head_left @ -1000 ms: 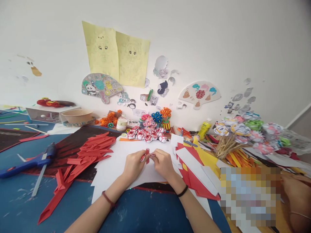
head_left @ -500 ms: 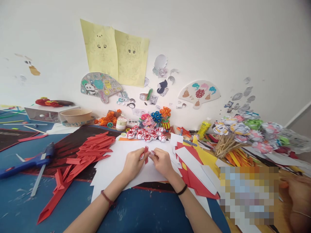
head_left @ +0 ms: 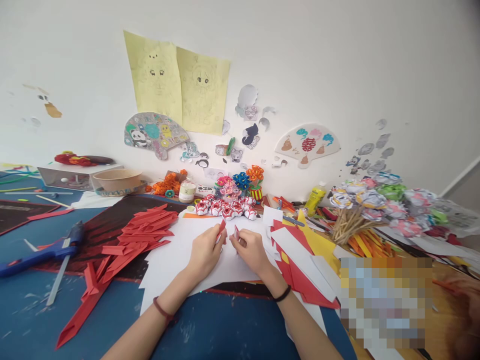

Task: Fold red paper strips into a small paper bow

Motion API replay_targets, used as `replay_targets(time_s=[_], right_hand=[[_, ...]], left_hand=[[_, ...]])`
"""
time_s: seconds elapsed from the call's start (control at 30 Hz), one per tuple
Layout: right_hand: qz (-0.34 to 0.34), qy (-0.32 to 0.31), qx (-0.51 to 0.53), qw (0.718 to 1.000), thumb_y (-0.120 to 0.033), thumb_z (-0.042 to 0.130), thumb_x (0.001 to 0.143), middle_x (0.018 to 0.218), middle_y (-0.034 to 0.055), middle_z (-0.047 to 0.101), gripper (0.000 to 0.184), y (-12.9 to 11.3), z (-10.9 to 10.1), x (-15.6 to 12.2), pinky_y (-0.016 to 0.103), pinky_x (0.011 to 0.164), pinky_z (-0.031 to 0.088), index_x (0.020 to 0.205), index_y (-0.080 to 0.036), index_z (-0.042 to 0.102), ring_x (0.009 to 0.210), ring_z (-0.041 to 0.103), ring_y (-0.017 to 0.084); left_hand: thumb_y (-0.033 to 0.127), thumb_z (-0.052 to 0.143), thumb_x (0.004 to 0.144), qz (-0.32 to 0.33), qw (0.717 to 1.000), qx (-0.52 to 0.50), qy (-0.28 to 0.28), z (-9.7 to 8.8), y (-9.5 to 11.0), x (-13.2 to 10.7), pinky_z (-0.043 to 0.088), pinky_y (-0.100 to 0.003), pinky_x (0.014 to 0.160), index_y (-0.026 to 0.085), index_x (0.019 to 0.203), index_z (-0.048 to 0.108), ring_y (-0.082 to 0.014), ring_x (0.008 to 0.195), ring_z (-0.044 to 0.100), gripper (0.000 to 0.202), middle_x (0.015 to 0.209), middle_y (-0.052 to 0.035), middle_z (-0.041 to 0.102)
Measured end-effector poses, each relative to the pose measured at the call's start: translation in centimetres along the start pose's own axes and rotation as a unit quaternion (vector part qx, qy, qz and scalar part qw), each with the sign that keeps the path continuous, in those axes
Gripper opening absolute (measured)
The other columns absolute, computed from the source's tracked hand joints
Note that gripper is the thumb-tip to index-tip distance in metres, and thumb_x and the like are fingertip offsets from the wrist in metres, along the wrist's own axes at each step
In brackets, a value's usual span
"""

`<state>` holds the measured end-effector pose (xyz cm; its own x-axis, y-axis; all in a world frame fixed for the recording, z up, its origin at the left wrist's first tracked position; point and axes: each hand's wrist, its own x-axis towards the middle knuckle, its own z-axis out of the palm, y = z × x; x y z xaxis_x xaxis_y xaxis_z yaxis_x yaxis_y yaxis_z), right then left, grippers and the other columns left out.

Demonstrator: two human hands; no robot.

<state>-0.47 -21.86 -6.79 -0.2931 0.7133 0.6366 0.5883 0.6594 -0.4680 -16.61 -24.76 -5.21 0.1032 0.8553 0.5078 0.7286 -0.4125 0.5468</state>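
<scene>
A slim, folded red paper strip (head_left: 222, 226) tilts between the pinching fingers of the left hand (head_left: 204, 254); the right hand's (head_left: 252, 252) fingers pinch one small red-and-white folded piece (head_left: 236, 232), just apart, above white paper (head_left: 170, 257) on the worktop (head_left: 210, 330). One striped pot (head_left: 256, 194) holds orange flowers (head_left: 255, 174); one beige basin's (head_left: 119, 184) contents are unclear.

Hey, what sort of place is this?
Probably a craft room or a corner for handiwork: the table holds a glue gun, a heap of red strips and a bunch of paper flowers.
</scene>
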Motion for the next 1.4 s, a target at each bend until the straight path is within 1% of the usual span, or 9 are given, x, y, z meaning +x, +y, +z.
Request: replay_targets(time_s=[0.1, 0.2, 0.4, 0.57, 0.77, 0.9, 1.13, 1.3, 1.4], right_hand=[[-0.003, -0.005, -0.007, 1.000, -0.023, 0.054, 0.088, 0.054, -0.0041, 0.045, 0.037, -0.1, 0.0, 0.0, 0.023, 0.052, 0.030, 0.056, -0.019, 0.038, 0.049, 0.040, 0.009], [-0.010, -0.007, -0.016, 1.000, -0.022, 0.053, 0.089, 0.054, -0.0037, 0.046, 0.036, -0.2, 0.0, 0.0, 0.023, 0.053, 0.031, 0.056, -0.019, 0.039, 0.049, 0.041, 0.009], [-0.022, -0.008, -0.019, 1.000, -0.022, 0.053, 0.089, 0.057, -0.0032, 0.047, 0.034, -0.4, 0.0, 0.0, 0.023, 0.053, 0.032, 0.057, -0.019, 0.040, 0.050, 0.041, 0.009], [-0.024, -0.015, -0.014, 1.000, -0.023, 0.053, 0.089, 0.058, -0.0032, 0.046, 0.035, -0.5, -0.1, -0.1, 0.023, 0.054, 0.032, 0.058, -0.019, 0.038, 0.051, 0.041, 0.010], [-0.031, -0.023, -0.024, 0.999, -0.023, 0.052, 0.089, 0.058, -0.0033, 0.045, 0.035, -0.6, -0.1, -0.1, 0.023, 0.054, 0.031, 0.057, -0.020, 0.038, 0.051, 0.040, 0.010], [-0.030, -0.024, -0.026, 0.999, -0.020, 0.054, 0.088, 0.058, -0.0033, 0.046, 0.034, -0.6, -0.1, -0.2, 0.023, 0.053, 0.031, 0.057, -0.019, 0.039, 0.051, 0.040, 0.010], [-0.027, -0.025, 0.001, 0.999, -0.017, 0.057, 0.084, 0.058, -0.0032, 0.047, 0.032, -0.5, -0.2, -0.2, 0.023, 0.054, 0.033, 0.057, -0.019, 0.042, 0.052, 0.042, 0.010], [0.008, -0.045, 0.072, 0.996, -0.032, 0.061, 0.085, 0.054, -0.0026, 0.053, 0.036, -0.9, -0.6, 0.1, 0.023, 0.054, 0.037, 0.054, -0.018, 0.048, 0.050, 0.047, 0.010], [0.054, -0.091, 0.170, 0.980, -0.045, 0.059, 0.086, 0.056, -0.0020, 0.057, 0.033, -1.0, -1.0, 0.2, 0.022, 0.052, 0.041, 0.067, -0.018, 0.060, 0.049, 0.052, 0.011]], left_hand=[[0.033, 0.031, 0.095, 0.007, 0.999, 0.033, 0.013, -0.2, 0.1, -0.1, 0.040, -0.025, 0.068, 0.020, 0.075, 0.050, -0.0157, 0.070, 0.057, 0.031, 0.075, -0.0018, 0.058], [0.032, 0.030, 0.096, 0.000, 0.999, 0.034, 0.015, -0.2, 0.1, -0.2, 0.040, -0.025, 0.066, 0.020, 0.075, 0.046, -0.0156, 0.067, 0.057, 0.029, 0.072, -0.0015, 0.058], [0.034, 0.028, 0.096, -0.023, 0.999, 0.009, -0.022, 0.0, -0.2, -0.1, 0.038, -0.025, 0.061, 0.020, 0.093, 0.044, -0.0166, 0.059, 0.058, 0.021, 0.063, 0.0008, 0.060], [0.035, 0.028, 0.096, -0.022, 0.999, -0.022, -0.027, 0.3, -0.3, -0.2, 0.034, -0.023, 0.055, 0.020, 0.096, 0.043, -0.0163, 0.056, 0.055, 0.021, 0.064, 0.0005, 0.058], [0.035, 0.034, 0.093, -0.028, 0.998, -0.036, -0.034, 0.4, 0.6, -0.3, 0.027, -0.021, 0.051, 0.022, 0.079, 0.042, -0.0133, 0.047, 0.042, 0.020, 0.053, 0.0062, 0.040], [0.039, 0.038, 0.092, -0.026, 0.997, -0.061, -0.039, 0.2, 0.9, -0.3, 0.027, -0.021, 0.052, 0.022, 0.076, 0.042, -0.0124, 0.049, 0.042, 0.023, 0.055, 0.0062, 0.040], [0.044, 0.049, 0.088, -0.025, 0.995, -0.098, -0.027, -0.3, 1.0, -0.4, 0.032, -0.021, 0.056, 0.022, 0.099, 0.053, -0.0120, 0.051, 0.045, 0.025, 0.060, 0.0061, 0.049], [0.039, 0.046, 0.089, -0.003, 0.992, -0.122, -0.018, -0.3, 0.8, -0.3, 0.032, -0.020, 0.055, 0.020, 0.091, 0.057, -0.0106, 0.054, 0.046, 0.022, 0.061, 0.0055, 0.051], [0.037, 0.045, 0.089, -0.006, 0.991, -0.135, -0.005, -0.6, 0.6, -0.1, 0.032, -0.019, 0.054, 0.018, 0.087, 0.058, -0.0091, 0.053, 0.043, 0.023, 0.061, 0.0062, 0.051]])
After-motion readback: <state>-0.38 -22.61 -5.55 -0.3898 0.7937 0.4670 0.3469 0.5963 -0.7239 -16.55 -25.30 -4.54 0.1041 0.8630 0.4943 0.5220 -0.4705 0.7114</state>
